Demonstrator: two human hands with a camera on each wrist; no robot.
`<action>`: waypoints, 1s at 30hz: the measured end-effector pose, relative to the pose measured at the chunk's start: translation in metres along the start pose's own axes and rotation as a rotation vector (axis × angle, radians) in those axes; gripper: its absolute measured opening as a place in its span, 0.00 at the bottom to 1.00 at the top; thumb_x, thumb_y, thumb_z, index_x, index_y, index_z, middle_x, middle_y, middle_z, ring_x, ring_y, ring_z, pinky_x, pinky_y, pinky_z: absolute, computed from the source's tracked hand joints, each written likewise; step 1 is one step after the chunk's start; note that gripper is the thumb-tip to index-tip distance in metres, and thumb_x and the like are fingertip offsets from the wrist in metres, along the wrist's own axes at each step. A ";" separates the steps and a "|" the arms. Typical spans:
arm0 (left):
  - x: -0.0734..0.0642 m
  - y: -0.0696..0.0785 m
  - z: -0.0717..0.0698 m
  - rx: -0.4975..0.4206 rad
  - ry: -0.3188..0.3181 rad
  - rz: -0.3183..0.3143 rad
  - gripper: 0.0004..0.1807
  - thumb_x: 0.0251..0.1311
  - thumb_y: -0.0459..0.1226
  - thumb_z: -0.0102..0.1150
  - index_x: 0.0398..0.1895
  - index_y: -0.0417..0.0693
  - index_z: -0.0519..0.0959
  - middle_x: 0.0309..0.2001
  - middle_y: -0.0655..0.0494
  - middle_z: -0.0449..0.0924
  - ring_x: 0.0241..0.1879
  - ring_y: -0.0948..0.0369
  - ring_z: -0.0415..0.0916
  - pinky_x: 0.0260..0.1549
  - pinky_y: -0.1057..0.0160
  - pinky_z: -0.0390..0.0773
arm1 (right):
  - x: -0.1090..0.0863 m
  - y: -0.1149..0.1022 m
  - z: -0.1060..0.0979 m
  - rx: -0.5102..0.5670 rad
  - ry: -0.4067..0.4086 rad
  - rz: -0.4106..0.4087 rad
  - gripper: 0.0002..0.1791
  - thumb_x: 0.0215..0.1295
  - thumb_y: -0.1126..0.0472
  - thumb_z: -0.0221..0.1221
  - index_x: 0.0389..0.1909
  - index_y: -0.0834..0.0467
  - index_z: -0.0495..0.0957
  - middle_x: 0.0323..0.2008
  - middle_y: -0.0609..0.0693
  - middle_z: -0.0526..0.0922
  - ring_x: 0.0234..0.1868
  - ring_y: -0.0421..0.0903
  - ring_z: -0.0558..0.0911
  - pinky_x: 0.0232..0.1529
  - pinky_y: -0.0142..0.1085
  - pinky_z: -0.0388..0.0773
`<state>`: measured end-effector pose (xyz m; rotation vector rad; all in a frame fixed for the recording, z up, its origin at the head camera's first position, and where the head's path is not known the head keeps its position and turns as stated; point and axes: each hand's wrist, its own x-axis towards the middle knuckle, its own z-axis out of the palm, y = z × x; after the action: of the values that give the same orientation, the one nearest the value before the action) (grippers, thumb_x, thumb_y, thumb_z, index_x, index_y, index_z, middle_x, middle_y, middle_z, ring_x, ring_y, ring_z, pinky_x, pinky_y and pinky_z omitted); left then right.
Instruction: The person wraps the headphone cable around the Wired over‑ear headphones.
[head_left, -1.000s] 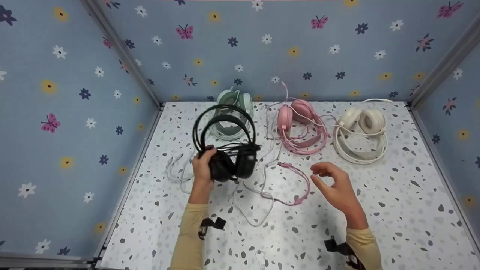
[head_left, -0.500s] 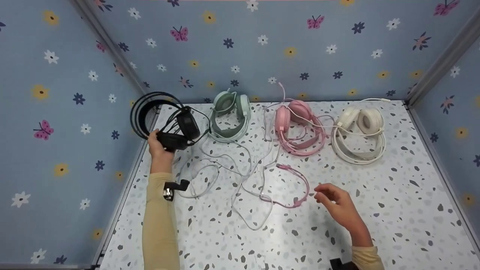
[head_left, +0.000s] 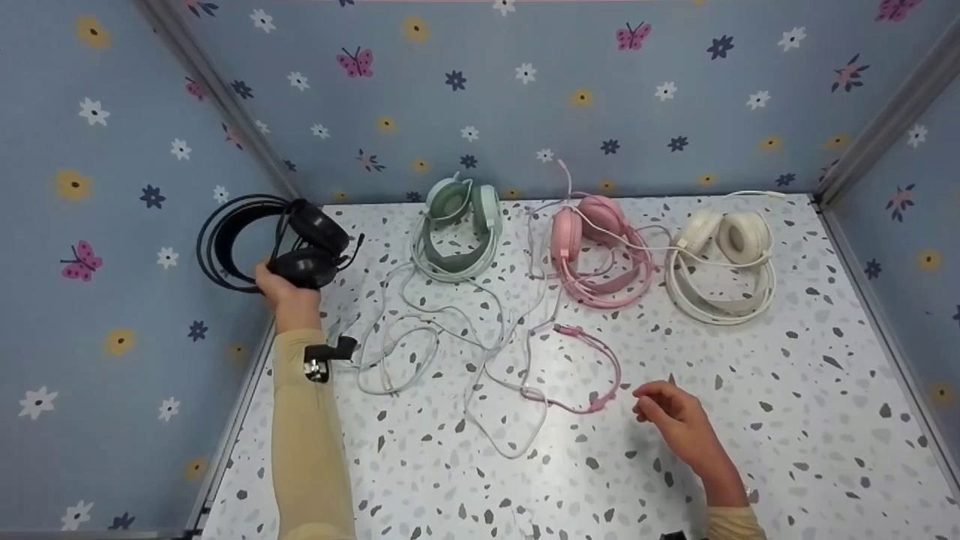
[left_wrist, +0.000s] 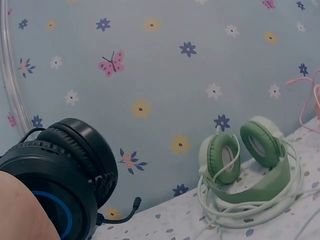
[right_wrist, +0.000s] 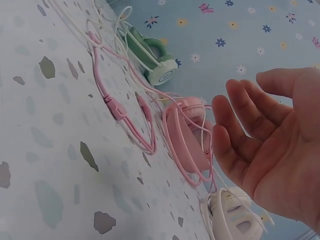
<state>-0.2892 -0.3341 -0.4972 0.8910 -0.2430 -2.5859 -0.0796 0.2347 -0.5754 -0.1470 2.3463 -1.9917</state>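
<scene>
We locate the black over-ear headset with thin hoops above its padded band [head_left: 307, 268] to the left of our landmark, the pale green over-ear headset with green inner cushions [head_left: 456, 261]. The left hand [head_left: 291, 300] grips the black headset near one earcup; its fingers are curled on it and mostly hidden. We see a blue ring on that earcup, and a slim black boom microphone [left_wrist: 136, 203] points toward the landmark. We cannot tell whether the black headset touches the desk or the wall.

To the right of the landmark, we find the pink over-ear headset [head_left: 566, 236] and, farther right, the cream-white over-ear headset [head_left: 742, 237]. In front of the landmark, thin pale cables [head_left: 534, 392] lie in loose loops; to their right, the pink cable [head_left: 598, 403] forms an arc.

The right hand [head_left: 684, 424] is in front and well to the right of the landmark; its fingers are loosely bent and hold nothing. We identify the support as a white desk with grey speckles [head_left: 450, 487]. Behind the landmark stands a blue wall patterned with flowers and butterflies [head_left: 495, 105].
</scene>
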 end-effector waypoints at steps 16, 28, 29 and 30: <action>0.043 -0.017 -0.018 -0.011 0.081 -0.263 0.27 0.68 0.55 0.51 0.68 0.65 0.64 0.65 0.61 0.64 0.65 0.58 0.62 0.61 0.51 0.63 | -0.002 0.007 0.004 0.018 -0.024 0.081 0.12 0.72 0.65 0.55 0.46 0.72 0.75 0.34 0.62 0.79 0.35 0.50 0.81 0.39 0.39 0.80; 0.072 -0.032 -0.039 -0.107 0.056 -0.331 0.36 0.63 0.64 0.48 0.73 0.71 0.56 0.70 0.64 0.58 0.69 0.59 0.56 0.65 0.50 0.58 | -0.007 0.011 0.012 0.028 -0.064 0.182 0.15 0.73 0.62 0.53 0.47 0.72 0.74 0.35 0.61 0.79 0.36 0.50 0.81 0.42 0.39 0.79; 0.072 -0.034 -0.039 -0.116 0.046 -0.346 0.37 0.62 0.65 0.48 0.74 0.72 0.55 0.71 0.64 0.57 0.69 0.59 0.56 0.65 0.50 0.57 | -0.007 0.011 0.011 0.029 -0.065 0.185 0.15 0.73 0.62 0.53 0.48 0.72 0.74 0.35 0.61 0.79 0.36 0.50 0.81 0.42 0.39 0.79; 0.072 -0.037 -0.040 -0.125 0.040 -0.361 0.38 0.62 0.65 0.48 0.74 0.73 0.54 0.71 0.65 0.57 0.70 0.59 0.55 0.65 0.49 0.57 | -0.006 0.011 0.011 0.029 -0.067 0.187 0.15 0.73 0.61 0.53 0.48 0.71 0.74 0.35 0.61 0.79 0.36 0.50 0.81 0.42 0.39 0.79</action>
<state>-0.3275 -0.3320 -0.5785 1.0184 0.1017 -2.8670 -0.0726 0.2262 -0.5883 0.0069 2.2007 -1.9015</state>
